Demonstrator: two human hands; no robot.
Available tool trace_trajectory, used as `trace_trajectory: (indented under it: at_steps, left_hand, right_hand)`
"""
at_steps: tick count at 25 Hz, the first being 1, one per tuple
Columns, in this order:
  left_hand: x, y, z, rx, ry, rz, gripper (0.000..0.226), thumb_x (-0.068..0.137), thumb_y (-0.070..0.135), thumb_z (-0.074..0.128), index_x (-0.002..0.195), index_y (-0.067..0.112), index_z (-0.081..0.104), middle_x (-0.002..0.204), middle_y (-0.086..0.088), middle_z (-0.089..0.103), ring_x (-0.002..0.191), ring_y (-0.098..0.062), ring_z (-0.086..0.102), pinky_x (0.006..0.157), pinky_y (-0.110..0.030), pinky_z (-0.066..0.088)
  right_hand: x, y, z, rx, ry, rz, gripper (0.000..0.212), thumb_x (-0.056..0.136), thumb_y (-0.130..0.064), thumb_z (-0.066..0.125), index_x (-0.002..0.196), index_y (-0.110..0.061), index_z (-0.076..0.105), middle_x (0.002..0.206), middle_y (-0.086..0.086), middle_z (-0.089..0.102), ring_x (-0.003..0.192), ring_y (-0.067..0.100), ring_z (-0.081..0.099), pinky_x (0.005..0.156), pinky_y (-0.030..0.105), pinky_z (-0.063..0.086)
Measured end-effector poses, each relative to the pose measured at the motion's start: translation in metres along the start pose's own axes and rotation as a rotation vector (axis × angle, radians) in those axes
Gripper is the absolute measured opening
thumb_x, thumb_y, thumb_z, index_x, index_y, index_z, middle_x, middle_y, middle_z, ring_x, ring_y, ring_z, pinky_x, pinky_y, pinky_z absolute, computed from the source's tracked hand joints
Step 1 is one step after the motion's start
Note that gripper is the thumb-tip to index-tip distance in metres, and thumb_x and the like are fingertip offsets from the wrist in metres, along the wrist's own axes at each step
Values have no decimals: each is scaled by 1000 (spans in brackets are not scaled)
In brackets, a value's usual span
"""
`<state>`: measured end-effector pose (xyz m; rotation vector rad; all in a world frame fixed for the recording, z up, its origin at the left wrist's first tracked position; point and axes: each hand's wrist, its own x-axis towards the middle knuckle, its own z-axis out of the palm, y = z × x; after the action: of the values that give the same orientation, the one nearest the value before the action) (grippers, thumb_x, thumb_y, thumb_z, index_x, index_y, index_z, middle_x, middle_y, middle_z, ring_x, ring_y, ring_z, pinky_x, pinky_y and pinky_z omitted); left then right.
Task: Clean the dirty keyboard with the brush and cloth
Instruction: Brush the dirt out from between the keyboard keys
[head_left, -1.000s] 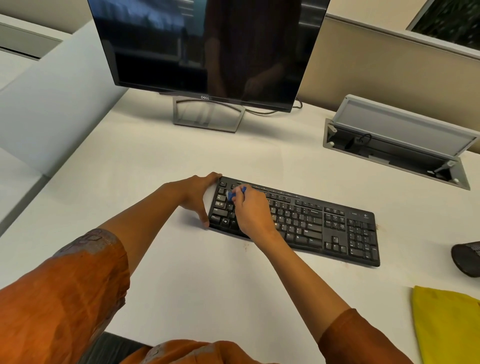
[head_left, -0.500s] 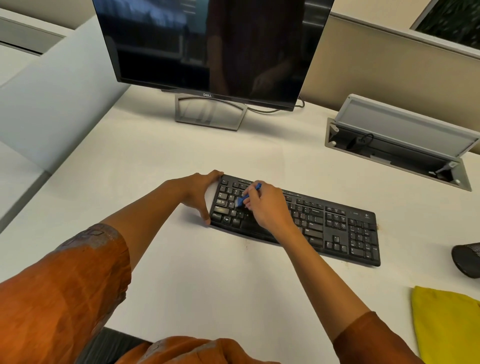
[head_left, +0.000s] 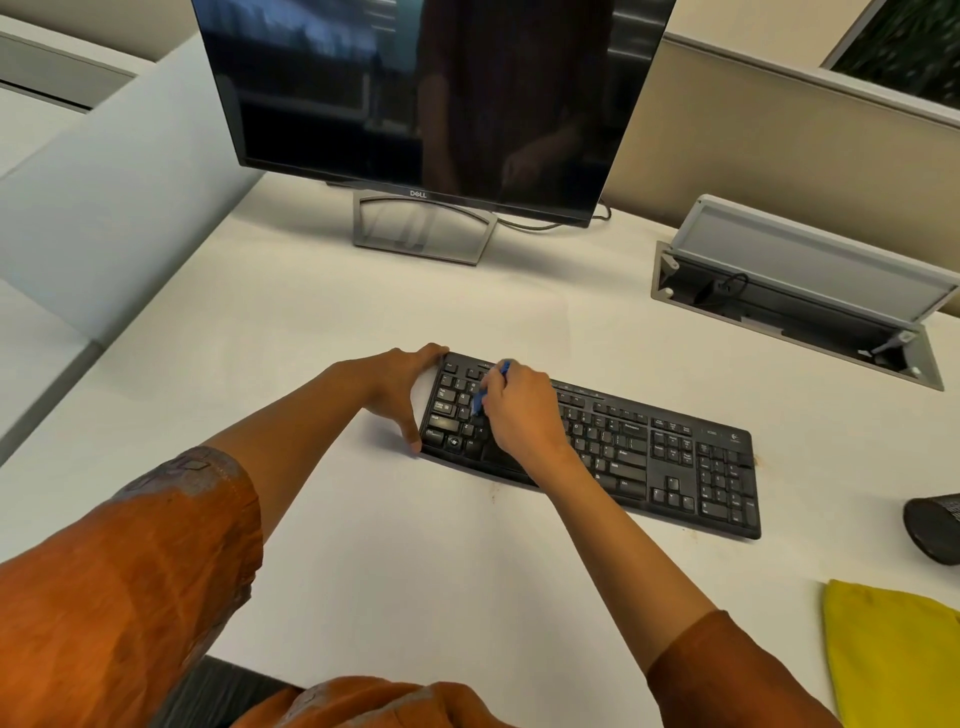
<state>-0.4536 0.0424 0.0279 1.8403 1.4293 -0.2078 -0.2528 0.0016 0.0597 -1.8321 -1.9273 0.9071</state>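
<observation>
Two hands share the work on the long black plastic keyboard (head_left: 597, 447), which lies near the middle of the white desk (head_left: 415, 545).

Left hand (head_left: 402, 387) clamps the keyboard's left end between thumb and fingers, likely to stop it sliding; right hand (head_left: 519, 410) pinches the small blue brush (head_left: 488, 389), bristles down among the left-side keys. Yellow cloth (head_left: 893, 654) waits unused at the desk's right edge, well apart. Behind stand a dark flat monitor (head_left: 431, 98) and an open grey cable box (head_left: 795, 296); nothing blocks the strokes.
</observation>
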Motion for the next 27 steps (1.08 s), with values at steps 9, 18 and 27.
trace_trajectory:
  at_steps: [9,18,27]
  left_hand:
    - [0,1,-1,-5,4,-2,139,51,32,104,158,28,15,152,-2,47,134,-26,48,106,-37,44]
    - [-2,2,-1,-6,1,-12,140,50,32,104,158,28,14,151,-2,48,133,-26,48,106,-39,44]
    - [-1,2,-1,-13,13,-18,140,48,33,104,158,29,16,153,-1,47,135,-26,47,108,-40,44]
  right_hand:
    - [11,0,1,77,55,38,32,104,-17,36,89,-4,62,81,9,72,69,26,65,68,46,55]
    - [21,-4,3,87,100,25,32,103,-19,37,95,-4,63,83,12,70,76,30,66,71,48,56]
    - [21,-7,-1,48,175,-4,29,106,-23,35,98,-12,60,79,4,68,67,24,61,64,37,47]
